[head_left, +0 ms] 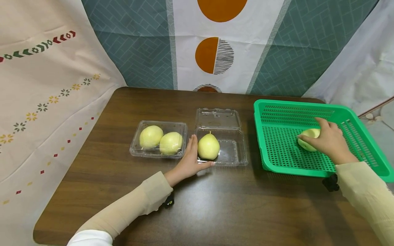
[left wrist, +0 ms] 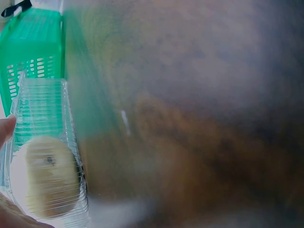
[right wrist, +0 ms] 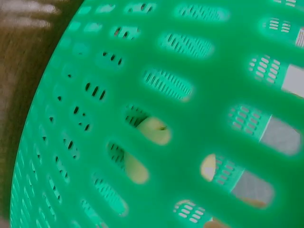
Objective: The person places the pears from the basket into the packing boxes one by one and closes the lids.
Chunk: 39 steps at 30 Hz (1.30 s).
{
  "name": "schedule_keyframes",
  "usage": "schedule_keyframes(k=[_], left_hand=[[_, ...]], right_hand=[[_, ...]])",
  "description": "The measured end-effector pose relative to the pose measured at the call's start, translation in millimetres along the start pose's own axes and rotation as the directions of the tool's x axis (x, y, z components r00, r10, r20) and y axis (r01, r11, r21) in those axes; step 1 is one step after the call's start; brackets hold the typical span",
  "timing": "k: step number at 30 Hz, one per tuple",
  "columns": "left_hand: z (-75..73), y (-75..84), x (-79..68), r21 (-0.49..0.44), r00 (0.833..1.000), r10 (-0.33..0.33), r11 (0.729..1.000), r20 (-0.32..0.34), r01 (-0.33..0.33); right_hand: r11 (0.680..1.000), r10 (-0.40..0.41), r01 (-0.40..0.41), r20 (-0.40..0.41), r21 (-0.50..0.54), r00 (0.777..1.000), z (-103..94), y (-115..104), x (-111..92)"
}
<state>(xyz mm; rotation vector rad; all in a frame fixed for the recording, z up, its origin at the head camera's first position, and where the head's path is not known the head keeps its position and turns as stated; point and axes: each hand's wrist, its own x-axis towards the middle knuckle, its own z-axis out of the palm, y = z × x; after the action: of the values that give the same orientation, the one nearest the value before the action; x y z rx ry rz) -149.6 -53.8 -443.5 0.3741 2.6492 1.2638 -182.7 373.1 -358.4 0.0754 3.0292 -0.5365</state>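
My left hand lies along the left side of an open clear plastic clamshell box, fingers straight and thumb at its front edge. A pale yellow-green pear stands in that box's left half, stem up; the left wrist view shows it through the plastic. Over at the right, my right hand reaches into a green plastic basket. Its spread thumb and fingers are over another pear on the basket floor; the thumb crosses in front of this pear. In the right wrist view the basket wall mostly hides the hand.
Left of the open box sits a closed clear box holding two pears. The open box's lid is folded back. All rest on a brown wooden table, with patterned cloth hanging behind and at the sides.
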Motion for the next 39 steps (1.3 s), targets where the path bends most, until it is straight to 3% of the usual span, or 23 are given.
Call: schedule_keyframes(k=[16, 26, 39], left_hand=[[3.2, 1.2, -2.4, -0.008, 1.000, 0.000, 1.000, 0.010, 0.000], [1.4, 0.5, -1.5, -0.015, 1.000, -0.003, 1.000, 0.006, 0.003], [0.2, -1.6, 2.0, -0.021, 1.000, -0.002, 1.000, -0.004, 0.002]], right_hand=[[0.996, 0.094, -0.094, 0.087, -0.005, 0.992, 2.5, 24, 3], [0.996, 0.088, -0.088, 0.155, -0.008, 0.984, 8.2, 39, 3], [0.999, 0.049, -0.053, 0.216, 0.009, 0.975, 12.5, 42, 12]])
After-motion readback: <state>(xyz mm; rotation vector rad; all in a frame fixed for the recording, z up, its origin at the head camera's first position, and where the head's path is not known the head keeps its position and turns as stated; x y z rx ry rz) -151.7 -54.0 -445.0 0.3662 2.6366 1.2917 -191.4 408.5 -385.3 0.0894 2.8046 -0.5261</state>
